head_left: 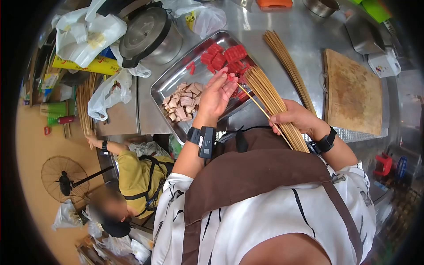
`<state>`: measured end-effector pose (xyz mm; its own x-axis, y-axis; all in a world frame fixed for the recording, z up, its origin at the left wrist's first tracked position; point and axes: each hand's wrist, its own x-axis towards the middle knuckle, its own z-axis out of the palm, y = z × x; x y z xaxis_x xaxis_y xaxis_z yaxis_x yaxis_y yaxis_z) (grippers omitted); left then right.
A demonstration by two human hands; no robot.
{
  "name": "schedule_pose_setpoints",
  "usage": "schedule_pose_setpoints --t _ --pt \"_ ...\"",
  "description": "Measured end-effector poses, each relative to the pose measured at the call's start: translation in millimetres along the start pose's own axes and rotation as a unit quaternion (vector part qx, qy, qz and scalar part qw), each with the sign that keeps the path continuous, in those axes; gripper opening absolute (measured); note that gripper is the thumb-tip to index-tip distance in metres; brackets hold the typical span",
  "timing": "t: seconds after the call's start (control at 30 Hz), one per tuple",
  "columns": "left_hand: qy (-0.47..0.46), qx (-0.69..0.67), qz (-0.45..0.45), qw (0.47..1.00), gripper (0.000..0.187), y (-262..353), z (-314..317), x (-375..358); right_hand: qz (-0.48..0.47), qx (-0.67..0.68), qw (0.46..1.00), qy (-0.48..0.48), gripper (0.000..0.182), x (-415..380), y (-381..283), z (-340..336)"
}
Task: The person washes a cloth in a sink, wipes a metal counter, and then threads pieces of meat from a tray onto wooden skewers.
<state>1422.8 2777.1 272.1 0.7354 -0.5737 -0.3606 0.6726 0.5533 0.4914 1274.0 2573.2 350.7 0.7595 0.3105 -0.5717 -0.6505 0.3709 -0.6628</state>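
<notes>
My right hand (300, 118) is closed around a thick bundle of bamboo skewers (269, 97). One single skewer (256, 102) stands apart from the bundle, its tip at the fingers of my left hand (216, 95). That hand is turned palm up over the metal tray (155, 90), fingertips together on a small red piece of food (230, 77), partly hidden by the fingers. Behind it in the tray lie scored red food pieces (235, 53). Pale brown cut chunks (181, 102), seemingly meat, are heaped at the tray's near left.
More skewers (289, 66) lie on the steel table right of the tray, beside a wooden cutting board (353, 92). A lidded pot (150, 37) and plastic bags (90, 35) stand at left. Another person (143, 176) works at the left, near a fan (65, 182).
</notes>
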Motion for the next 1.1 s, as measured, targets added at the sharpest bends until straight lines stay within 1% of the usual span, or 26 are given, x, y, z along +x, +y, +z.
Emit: schedule_pose_setpoints --t 0.23,0.33,0.47,0.63,0.83,0.93,1.1 --pt "0.031 0.06 0.016 0.998 0.034 0 20 -6 -0.009 -0.006 1.0 0.001 0.031 -1 1 -1" --pt "0.024 0.076 0.024 0.997 0.035 0 22 -7 -0.011 -0.008 1.0 0.005 0.032 -2 1 -1" --pt "0.033 0.085 0.042 0.995 0.032 -2 26 -7 -0.018 -0.011 1.0 0.016 0.036 -2 2 -1" --pt "0.071 0.119 0.072 0.988 0.032 -12 31 -7 -0.016 0.002 1.0 0.025 0.033 -2 2 -2" --pt "0.072 0.126 0.094 0.985 0.031 -20 36 -9 -0.017 0.005 1.0 0.025 0.031 0 1 -7" --pt "0.076 0.144 0.088 0.983 0.03 -22 37 -9 -0.015 0.008 1.0 0.026 0.031 2 1 -8" --pt "0.072 0.137 0.068 0.986 0.028 -25 37 -10 -0.014 0.022 0.999 0.018 0.032 6 4 -12"
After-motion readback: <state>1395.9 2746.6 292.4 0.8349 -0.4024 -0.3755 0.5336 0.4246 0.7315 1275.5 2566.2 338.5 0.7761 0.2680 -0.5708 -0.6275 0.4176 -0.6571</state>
